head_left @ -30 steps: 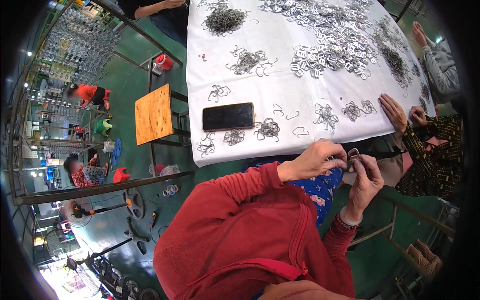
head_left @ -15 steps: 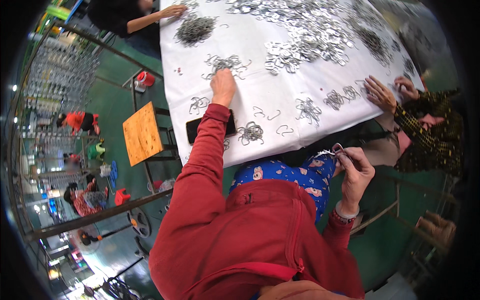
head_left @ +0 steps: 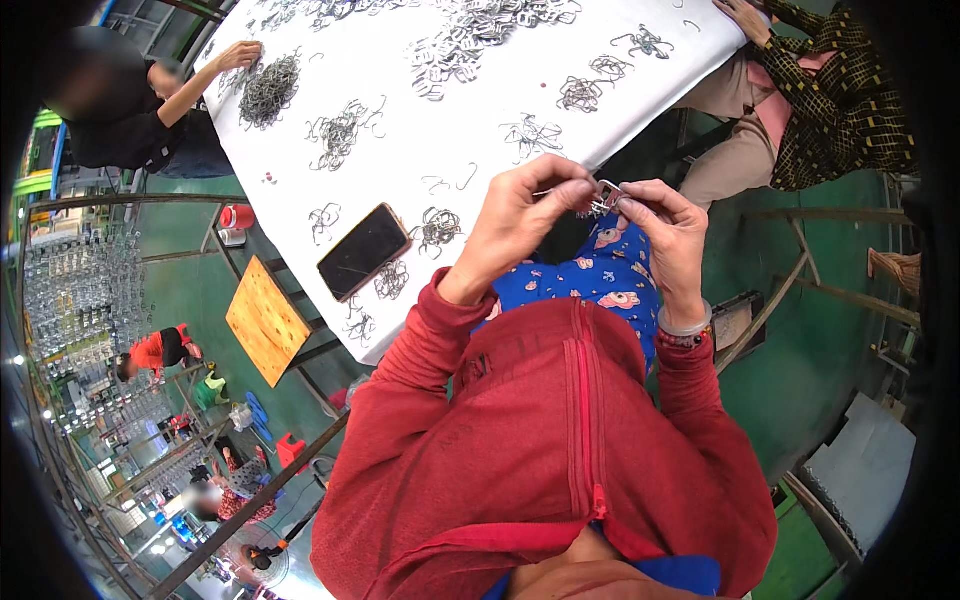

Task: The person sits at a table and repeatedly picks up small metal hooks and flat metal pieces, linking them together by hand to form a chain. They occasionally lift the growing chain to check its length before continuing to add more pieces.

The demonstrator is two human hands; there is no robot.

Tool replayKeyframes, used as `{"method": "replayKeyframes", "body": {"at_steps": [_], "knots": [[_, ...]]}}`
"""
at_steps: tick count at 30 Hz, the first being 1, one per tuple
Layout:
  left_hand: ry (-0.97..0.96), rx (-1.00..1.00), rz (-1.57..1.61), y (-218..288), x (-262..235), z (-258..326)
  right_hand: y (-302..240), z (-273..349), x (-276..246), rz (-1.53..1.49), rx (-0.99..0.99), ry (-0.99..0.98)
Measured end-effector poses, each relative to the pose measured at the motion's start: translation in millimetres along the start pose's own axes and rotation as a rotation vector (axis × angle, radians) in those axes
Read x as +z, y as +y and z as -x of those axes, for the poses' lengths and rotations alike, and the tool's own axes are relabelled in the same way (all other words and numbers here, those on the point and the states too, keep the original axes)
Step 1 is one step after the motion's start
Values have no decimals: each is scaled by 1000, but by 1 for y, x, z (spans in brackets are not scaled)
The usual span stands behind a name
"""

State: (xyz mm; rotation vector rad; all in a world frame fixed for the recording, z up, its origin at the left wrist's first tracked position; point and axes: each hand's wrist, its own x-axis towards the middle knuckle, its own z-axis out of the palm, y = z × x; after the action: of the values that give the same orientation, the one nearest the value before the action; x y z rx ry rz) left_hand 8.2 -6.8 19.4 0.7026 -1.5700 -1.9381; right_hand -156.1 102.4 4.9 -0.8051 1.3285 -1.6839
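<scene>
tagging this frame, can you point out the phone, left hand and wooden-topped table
Phone (head_left: 364, 252), head view: middle of its dark screen
Left hand (head_left: 522, 218), head view: back of the hand
Wooden-topped table (head_left: 268, 320), head view: middle of its top

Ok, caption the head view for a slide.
Left hand and right hand meet at a metal frame beside a white table.

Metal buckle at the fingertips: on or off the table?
Off: the right hand pinches the buckle in front of the patterned blue trousers, beyond the white table.

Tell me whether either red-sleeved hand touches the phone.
No, the phone lies on the white tablecloth, while the left hand and right hand are at a metal piece.
</scene>
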Motion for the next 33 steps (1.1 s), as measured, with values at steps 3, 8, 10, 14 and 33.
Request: {"method": "replayKeyframes", "body": {"at_steps": [3,8,10,14,33], "knots": [[5,122,-203,-2,11,-3,2,2,0,-6,15,27],[137,273,-366,-19,15,-7,-1,2,4,117,-73,48],[175,271,-364,-24,15,-8,-2,2,4,119,-87,40],[197,254,-293,-28,16,-9,1,1,5,219,-144,15],[28,361,-239,-31,-4,18,116,-237,114,937,-447,-308]]}}
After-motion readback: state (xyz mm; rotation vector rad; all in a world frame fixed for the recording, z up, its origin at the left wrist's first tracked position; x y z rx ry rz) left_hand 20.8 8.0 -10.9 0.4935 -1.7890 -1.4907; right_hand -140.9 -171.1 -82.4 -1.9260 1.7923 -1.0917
